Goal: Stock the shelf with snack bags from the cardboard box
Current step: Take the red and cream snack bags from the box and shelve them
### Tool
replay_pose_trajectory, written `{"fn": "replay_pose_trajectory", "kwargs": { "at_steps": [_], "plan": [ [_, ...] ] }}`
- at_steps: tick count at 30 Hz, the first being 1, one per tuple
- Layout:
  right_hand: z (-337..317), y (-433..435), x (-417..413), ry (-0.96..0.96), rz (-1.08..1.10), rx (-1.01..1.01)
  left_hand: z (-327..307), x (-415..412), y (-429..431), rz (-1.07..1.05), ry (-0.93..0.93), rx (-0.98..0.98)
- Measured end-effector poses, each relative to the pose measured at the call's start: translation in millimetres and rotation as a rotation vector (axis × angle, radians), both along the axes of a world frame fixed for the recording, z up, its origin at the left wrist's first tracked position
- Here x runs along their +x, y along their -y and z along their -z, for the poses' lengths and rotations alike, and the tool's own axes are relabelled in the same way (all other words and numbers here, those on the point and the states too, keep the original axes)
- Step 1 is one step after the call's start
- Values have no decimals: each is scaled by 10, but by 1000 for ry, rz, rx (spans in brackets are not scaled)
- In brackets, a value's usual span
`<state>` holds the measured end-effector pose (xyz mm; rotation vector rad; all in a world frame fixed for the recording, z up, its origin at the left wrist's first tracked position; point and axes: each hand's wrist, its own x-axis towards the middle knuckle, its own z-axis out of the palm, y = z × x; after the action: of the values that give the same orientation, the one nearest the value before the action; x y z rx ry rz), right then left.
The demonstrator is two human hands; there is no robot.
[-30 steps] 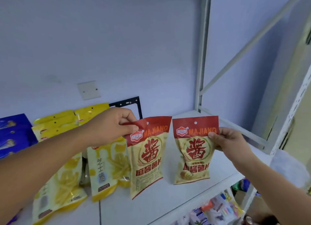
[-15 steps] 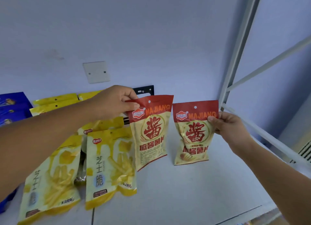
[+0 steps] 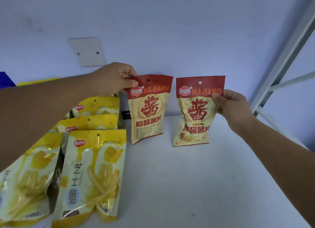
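Left hand (image 3: 114,78) and right hand (image 3: 233,106) each pinch a red-topped cream foil snack bag (image 3: 148,108) (image 3: 197,112) mid-frame over white shelf (image 3: 187,176); light, crinkly, likely slippery, best held by top seal.

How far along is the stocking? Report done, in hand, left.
Done: yellow bags stand in rows on the shelf at left. In hand: left hand pinches one red bag, right hand the other red bag, both upright. Left: release them; bare shelf to fill. The box is out of view.
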<state>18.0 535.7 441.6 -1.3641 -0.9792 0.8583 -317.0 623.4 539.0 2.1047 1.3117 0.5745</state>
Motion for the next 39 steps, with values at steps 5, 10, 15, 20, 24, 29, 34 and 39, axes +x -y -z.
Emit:
{"fn": "replay_pose_trajectory", "kwargs": {
  "at_steps": [5,10,15,20,24,29,34,39],
  "plan": [
    [44,-434,-39,-17,-33,17,85,39,-340,-41,-6,12],
    [26,-763,-93,-36,-58,54,97,38,-582,-111,26,69],
    [67,-959,-161,-56,-50,72,236,75,-712,-226,-51,265],
    [109,-1028,-138,32,-50,9,368,54,-737,-280,-120,442],
    [124,-1022,-110,136,-58,-60,392,6,-745,-298,-87,510],
    [133,-896,-51,290,7,-91,335,-79,-703,-235,-111,649],
    [114,-596,63,372,144,-93,349,71,-380,-95,-91,583],
    [125,-8,34,320,160,-122,495,389,102,103,-61,425]
  ]
}}
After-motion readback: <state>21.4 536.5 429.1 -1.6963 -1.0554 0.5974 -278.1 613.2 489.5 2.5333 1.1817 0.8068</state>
